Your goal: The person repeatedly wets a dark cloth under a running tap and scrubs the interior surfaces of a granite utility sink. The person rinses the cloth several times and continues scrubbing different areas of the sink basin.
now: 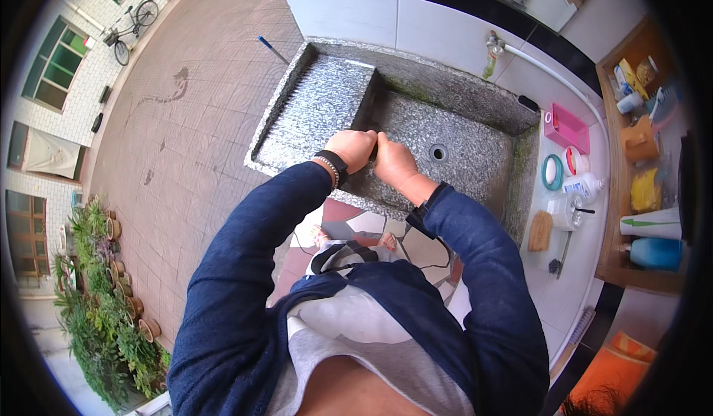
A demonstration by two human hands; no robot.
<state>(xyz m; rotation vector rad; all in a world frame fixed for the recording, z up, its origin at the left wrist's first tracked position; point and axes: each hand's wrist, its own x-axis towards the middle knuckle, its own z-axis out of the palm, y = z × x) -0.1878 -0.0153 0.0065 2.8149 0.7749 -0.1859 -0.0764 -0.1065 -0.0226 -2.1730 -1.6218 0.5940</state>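
Note:
My left hand, with a dark band and a beaded bracelet at the wrist, is a fist above the front of a speckled stone washing sink. Close against it is my right hand, its fingers curled as well. Between the two fists shows a bit of a small dark item, possibly cloth; the fingers hide most of it. To the left of the hands lies the sink's ribbed washboard slab. The basin's round drain is just right of my right hand.
A tap with a white pipe is on the tiled wall. Along the right ledge sit a pink basket, a white bottle, a clear jar and a scrubbing brush. A wooden shelf holds toiletries. Potted plants line the courtyard.

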